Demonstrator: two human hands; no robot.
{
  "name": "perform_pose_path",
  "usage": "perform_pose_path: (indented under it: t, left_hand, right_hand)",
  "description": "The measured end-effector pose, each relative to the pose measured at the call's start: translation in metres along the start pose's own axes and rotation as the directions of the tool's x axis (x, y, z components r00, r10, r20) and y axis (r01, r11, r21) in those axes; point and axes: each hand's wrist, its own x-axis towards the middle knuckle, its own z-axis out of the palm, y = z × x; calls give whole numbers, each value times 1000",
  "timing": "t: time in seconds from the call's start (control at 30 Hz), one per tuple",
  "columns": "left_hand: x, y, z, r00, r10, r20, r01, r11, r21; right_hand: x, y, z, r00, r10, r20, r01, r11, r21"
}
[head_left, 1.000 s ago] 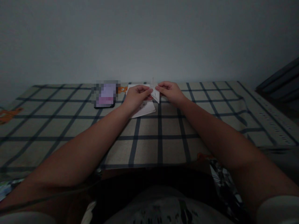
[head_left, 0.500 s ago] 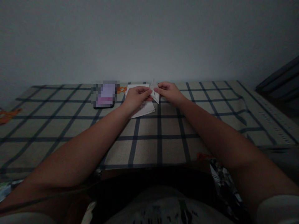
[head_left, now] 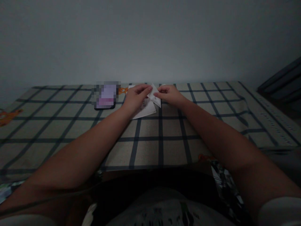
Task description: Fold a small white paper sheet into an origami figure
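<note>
A small piece of folded white paper (head_left: 156,99) is held between my hands, its pointed lower corner angled toward me. My left hand (head_left: 137,96) pinches its upper left side with thumb and fingers. My right hand (head_left: 171,94) grips the right side, thumb pressed on the face of the paper. Under my left hand lie flat white sheets (head_left: 147,109) with dark marks on them, partly covered by that hand. The far edge of the folded paper is hard to make out in the dim light.
A phone (head_left: 105,95) with a blurred screen lies left of the sheets. The checked tablecloth (head_left: 148,150) covers the table up to the pale wall (head_left: 150,40). A dark slatted object (head_left: 282,81) stands at the right.
The folded paper has tilted and dropped slightly toward me. My left fingers have shifted up along its edge, and my right thumb has moved a little left and down.
</note>
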Motion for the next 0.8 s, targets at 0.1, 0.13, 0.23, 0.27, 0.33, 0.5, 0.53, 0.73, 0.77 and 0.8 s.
perform_pose_path:
  t: [0.1, 0.13, 0.23, 0.27, 0.33, 0.5, 0.53, 0.73, 0.77, 0.8]
  left_hand:
    - [2, -3, -1, 1000, -1, 14, 1, 1000, -22]
    - [3, -4, -1, 1000, -10, 19, 11, 999, -39]
    - [3, -7, -1, 1000, -17, 21, 19, 997, -76]
    - [3, -7, -1, 1000, -13, 16, 14, 997, -80]
    - [3, -8, -1, 1000, -2, 1, 2, 997, -73]
    - [3, -8, -1, 999, -36, -26, 34, 997, -72]
    - [3, -8, -1, 998, -54, -23, 52, 995, -89]
    - [4, -9, -1, 997, -82, 9, 83, 981, -173]
    - [4, -10, -1, 997, -79, 9, 80, 980, -182]
    - [4, -10, -1, 997, -77, 10, 78, 979, -190]
  right_hand:
    - [0, 0, 0, 1000, -1, 1, 1, 1000, -5]
    - [0, 0, 0, 1000, 2, 2, -2, 1000, -7]
    - [-1, 0, 0, 1000, 0, 12, 0, 1000, -13]
    - [-1, 0, 0, 1000, -1, 14, 1, 1000, -17]
    - [-1, 0, -1, 1000, 5, 13, -5, 1000, -28]
    - [-2, -4, -2, 1000, 21, 20, -20, 999, -45]
    - [-3, -5, -2, 999, 21, 25, -20, 998, -54]
    - [-6, -10, -2, 997, 41, 60, -36, 996, -80]
    - [-7, -10, -2, 997, 39, 63, -34, 996, -79]
    - [-7, -9, -3, 997, 36, 65, -31, 996, -79]
